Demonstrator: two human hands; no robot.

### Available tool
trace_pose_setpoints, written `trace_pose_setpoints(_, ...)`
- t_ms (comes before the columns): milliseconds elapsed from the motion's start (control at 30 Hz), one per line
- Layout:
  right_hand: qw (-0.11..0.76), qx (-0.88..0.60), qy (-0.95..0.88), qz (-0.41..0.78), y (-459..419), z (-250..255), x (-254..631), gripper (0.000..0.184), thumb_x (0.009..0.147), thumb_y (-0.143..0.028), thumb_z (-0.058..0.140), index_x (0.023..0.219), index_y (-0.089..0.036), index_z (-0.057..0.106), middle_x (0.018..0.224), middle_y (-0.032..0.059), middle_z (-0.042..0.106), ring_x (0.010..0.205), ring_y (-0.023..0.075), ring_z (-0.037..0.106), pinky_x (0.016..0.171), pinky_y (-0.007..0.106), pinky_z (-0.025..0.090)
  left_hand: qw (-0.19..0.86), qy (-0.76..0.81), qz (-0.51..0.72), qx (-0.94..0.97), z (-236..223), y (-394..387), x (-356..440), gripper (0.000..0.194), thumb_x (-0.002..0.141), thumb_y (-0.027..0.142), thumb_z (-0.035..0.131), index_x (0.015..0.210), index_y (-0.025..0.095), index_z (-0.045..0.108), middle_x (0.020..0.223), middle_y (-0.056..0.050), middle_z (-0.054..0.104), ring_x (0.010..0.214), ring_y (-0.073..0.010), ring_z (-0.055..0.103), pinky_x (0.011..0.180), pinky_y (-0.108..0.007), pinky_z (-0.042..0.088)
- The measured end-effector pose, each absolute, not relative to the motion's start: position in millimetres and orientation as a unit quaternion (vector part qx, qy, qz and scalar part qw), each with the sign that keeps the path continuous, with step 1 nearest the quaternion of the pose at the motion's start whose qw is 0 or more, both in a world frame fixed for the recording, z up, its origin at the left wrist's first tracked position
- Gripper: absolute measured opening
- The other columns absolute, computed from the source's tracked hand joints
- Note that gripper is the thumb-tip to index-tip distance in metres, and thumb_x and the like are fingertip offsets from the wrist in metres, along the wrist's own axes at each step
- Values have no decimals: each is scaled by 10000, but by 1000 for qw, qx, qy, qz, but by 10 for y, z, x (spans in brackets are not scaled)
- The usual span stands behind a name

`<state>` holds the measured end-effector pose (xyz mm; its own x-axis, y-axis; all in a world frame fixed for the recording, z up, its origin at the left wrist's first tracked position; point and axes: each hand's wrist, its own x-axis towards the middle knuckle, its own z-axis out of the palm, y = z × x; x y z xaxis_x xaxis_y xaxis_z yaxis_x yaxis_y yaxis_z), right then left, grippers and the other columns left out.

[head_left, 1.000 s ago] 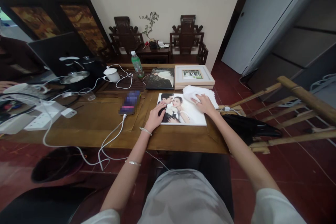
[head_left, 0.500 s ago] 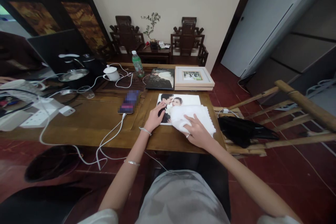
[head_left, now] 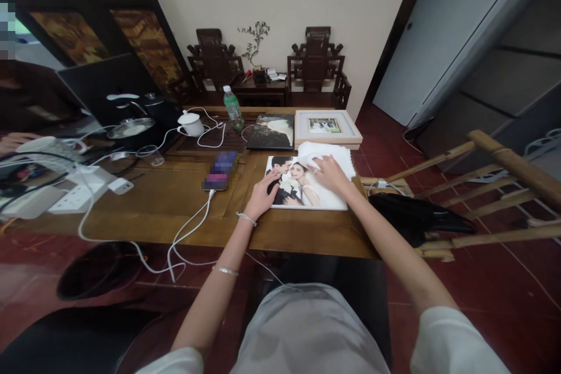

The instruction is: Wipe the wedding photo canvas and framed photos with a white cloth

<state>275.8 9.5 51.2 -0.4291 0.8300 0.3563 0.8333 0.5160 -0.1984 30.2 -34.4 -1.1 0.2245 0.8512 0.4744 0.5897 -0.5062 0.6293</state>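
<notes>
A wedding photo panel point(head_left: 298, 194) showing a couple lies flat near the front edge of the wooden table point(head_left: 302, 236). My left hand point(head_left: 263, 193) rests on its left side with fingers stretched out. Toward the panel's upper right, my right hand point(head_left: 328, 174) presses a white cloth point(head_left: 342, 155) with a scalloped edge, its fingers closed on the fabric. The cloth covers the panel's far right corner and reaches toward the framed photo point(head_left: 324, 126) behind it. A dark wedding photo point(head_left: 270, 131) lies left of that frame.
Left of the panel are a phone point(head_left: 219, 170) with a charging cable, a green-labelled bottle point(head_left: 233, 108), a lidded white cup point(head_left: 191, 124) and a power strip point(head_left: 81, 190). A bamboo chair point(head_left: 438, 239) with a black bag stands right. Another person's hand point(head_left: 15, 141) shows far left.
My right hand has slid the cloth away from me, from the panel's lower right to its far right corner, uncovering more of the picture. My left hand stays on the panel's left side.
</notes>
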Motion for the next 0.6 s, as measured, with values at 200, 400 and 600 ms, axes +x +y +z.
trace_pose_setpoints(200, 191, -465, -865, -4, -520, 409, 2808, 271, 892, -216, 473, 1092, -148, 643, 1277, 193, 574, 1289, 311, 415, 1067, 578, 225, 166, 461, 412, 768, -2, -355, 292, 306, 891, 235, 486, 1148, 162, 636, 1323, -101, 577, 1290, -225, 479, 1107, -409, 371)
trace_pose_setpoints(400, 142, -420, -896, 22, -961, 472, 2635, 227, 861, -216, 527, 1019, -164, 681, 1243, 179, 604, 1293, 284, 424, 1094, 537, 229, 166, 463, 414, 766, -49, -337, 280, 311, 893, 241, 486, 1151, 153, 634, 1332, -109, 566, 1292, -216, 477, 1117, -403, 356)
trace_pose_setpoints(600, 139, -433, -890, 25, -531, 568, 2498, 287, 920, -271, 470, 1129, -173, 640, 1259, 151, 596, 1225, 269, 478, 1080, 475, 251, 170, 461, 411, 768, -43, -331, 279, 310, 890, 236, 491, 1150, 151, 636, 1336, -113, 561, 1295, -219, 474, 1115, -405, 359)
